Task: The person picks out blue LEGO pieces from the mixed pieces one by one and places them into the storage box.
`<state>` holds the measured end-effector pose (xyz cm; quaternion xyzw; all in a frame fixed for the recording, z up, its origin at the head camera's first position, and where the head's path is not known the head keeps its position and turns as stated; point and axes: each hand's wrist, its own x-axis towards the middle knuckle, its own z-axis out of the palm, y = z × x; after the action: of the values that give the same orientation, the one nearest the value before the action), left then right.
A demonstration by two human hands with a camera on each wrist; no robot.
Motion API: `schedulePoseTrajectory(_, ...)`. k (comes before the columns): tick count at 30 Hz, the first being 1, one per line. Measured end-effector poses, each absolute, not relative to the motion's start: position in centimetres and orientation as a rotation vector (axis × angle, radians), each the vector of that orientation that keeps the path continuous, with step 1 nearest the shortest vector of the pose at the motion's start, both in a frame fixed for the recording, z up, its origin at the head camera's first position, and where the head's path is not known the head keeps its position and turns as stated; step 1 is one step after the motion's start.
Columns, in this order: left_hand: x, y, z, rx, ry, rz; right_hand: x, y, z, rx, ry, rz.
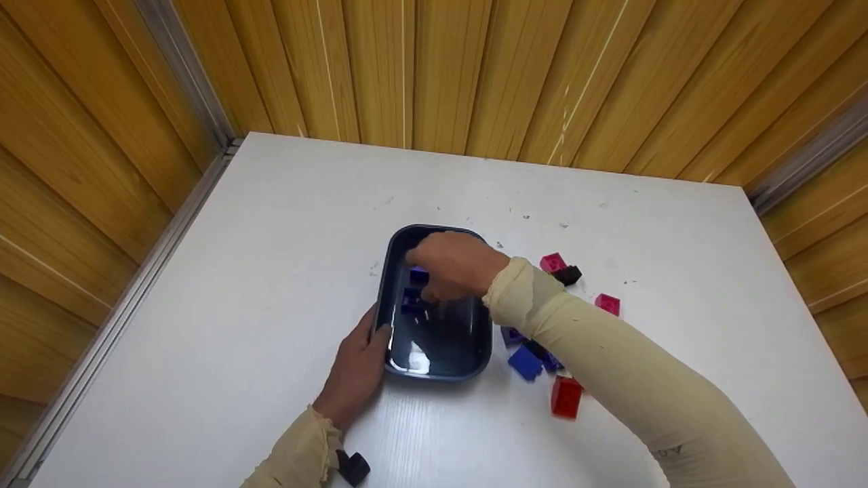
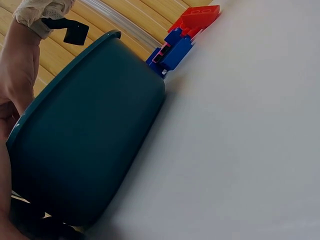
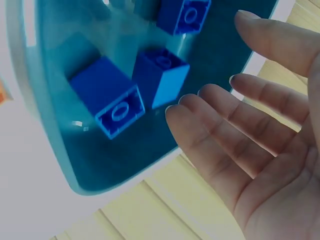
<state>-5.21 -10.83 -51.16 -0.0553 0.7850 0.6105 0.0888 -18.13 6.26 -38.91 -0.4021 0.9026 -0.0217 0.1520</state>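
A dark teal plastic tray [image 1: 441, 352] stands on the white table. My left hand [image 1: 356, 369] holds its left side, thumb at the rim and fingers along the outer wall. Over the far part of the tray is my right hand [image 1: 458, 264]. In the right wrist view its fingers are spread and relaxed, with nothing held. Three blue toy bricks lie in the tray there: one brick [image 3: 107, 95] with its hollow end showing, a second brick [image 3: 160, 77] beside it, and a third brick [image 3: 184, 15] at the top edge.
Right of the tray lie loose bricks: a blue brick [image 1: 525, 362], a red brick [image 1: 566, 397], a pink brick [image 1: 607, 304], and another pink brick [image 1: 553, 262] against a black brick [image 1: 568, 274]. My right forearm covers part of this group. Wood-patterned walls [image 1: 441, 74] border the table.
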Motion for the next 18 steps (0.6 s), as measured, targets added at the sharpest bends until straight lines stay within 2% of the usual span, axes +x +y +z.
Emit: schedulePoseTrajectory(18, -5.2, -11.0, -51.2, -0.171, 2.367, 1.774, -18.2, 9.6, -36.4, -0.997, 2.636, -0.08)
